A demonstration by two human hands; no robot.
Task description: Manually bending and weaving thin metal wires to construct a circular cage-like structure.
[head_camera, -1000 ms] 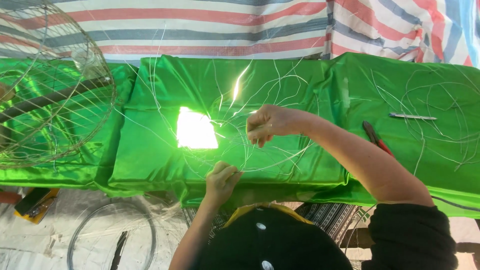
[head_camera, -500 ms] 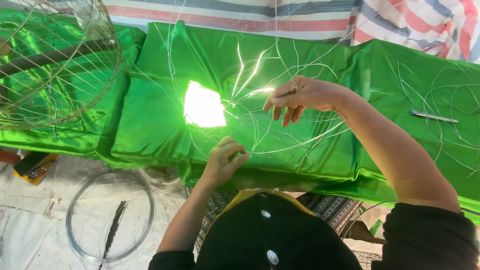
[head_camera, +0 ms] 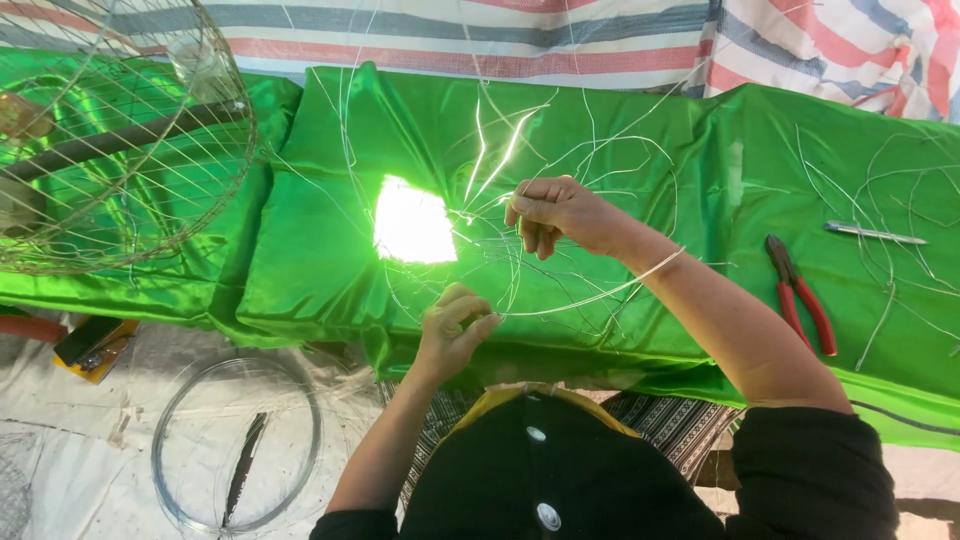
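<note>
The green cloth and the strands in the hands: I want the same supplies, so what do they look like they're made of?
Cloth: likely satin or similar synthetic, glossy, with a bright glare patch. Strands: thin bare metal wire, silvery, holding springy curves.

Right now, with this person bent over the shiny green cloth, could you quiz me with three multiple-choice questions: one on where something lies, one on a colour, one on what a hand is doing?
1. Where do the red-handled pliers lie?
A. on the shiny green cloth, beside the right forearm
B. inside the round wire cage
C. on the floor

2. What colour are the plier handles?
A. blue
B. red
C. yellow

3. What is the left hand doing?
A. resting flat and open
B. gripping the pliers
C. pinching thin silver wire

Answers: 1 A, they rest on the cloth to the right; 2 B, both handles show red; 3 C, its fingertips close on the wire.
</note>
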